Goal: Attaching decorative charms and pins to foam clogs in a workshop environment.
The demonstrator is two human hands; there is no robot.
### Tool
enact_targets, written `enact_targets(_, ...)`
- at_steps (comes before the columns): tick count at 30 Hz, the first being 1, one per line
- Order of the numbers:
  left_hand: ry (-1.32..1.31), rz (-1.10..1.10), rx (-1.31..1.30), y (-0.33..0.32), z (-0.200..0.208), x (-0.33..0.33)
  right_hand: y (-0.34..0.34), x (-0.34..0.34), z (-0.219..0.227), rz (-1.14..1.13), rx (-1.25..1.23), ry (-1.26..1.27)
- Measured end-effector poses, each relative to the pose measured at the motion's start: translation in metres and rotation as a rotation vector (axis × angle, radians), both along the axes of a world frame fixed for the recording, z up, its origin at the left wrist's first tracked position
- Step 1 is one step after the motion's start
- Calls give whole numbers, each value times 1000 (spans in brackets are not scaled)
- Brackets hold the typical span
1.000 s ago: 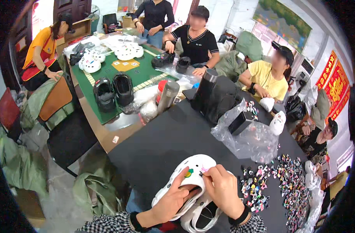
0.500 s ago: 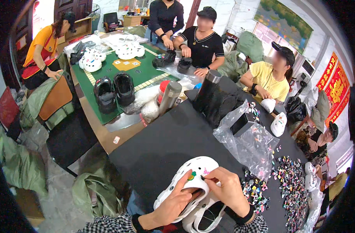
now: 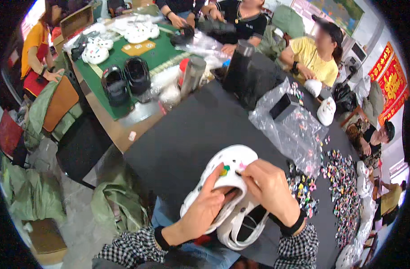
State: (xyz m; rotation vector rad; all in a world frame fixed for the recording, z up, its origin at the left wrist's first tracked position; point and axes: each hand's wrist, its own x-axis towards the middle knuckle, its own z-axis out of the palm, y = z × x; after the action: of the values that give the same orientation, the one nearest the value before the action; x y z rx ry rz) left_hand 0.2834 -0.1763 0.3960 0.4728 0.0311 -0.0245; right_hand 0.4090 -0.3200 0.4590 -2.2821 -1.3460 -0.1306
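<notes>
In the frame's lower middle, the left hand (image 3: 197,217) is gripping the white clog (image 3: 231,178) by its opening, forefinger lying beside the green charm (image 3: 225,170), while the clog's long axis is running from lower left to a toe at upper right. Right of that charm, a small dark piece (image 3: 238,173) is sitting against the clog, up and left of the nearer right hand (image 3: 268,184), whose fingertips are pinching it.

Ahead of the hands (image 3: 197,219), I can see a path low across the black tabletop (image 3: 182,130). To their right, loose charms (image 3: 346,197) crowd it; ahead-right lies a crumpled plastic bag (image 3: 299,139), and farther ahead stands a tall dark flask (image 3: 240,65).
</notes>
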Motion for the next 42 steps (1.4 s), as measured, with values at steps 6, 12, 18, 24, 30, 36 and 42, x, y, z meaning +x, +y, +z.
enact_targets(6, 4, 40, 50, 0, 5, 0, 0, -4, -6, -109, 101, 139)
enact_targets(12, 30, 18, 43, 3, 7, 1, 3, -7, -13, -192, 91, 59)
enact_targets(18, 32, 16, 37, 3, 8, 1, 2, 5, -19, -200, 199, 246)
enact_targets(24, 24, 38, 4, 2, 12, 1, -4, 9, -8, -30, 87, 174)
enact_targets(30, 43, 39, 50, 1, 9, 1, 7, 4, -4, -77, 22, 91)
enact_targets(36, 46, 40, 61, 0, 8, 0, 10, 10, -1, 26, -120, -156)
enact_targets(42, 28, 30, -12, 2, 9, 0, 3, 6, 11, 95, -105, 16)
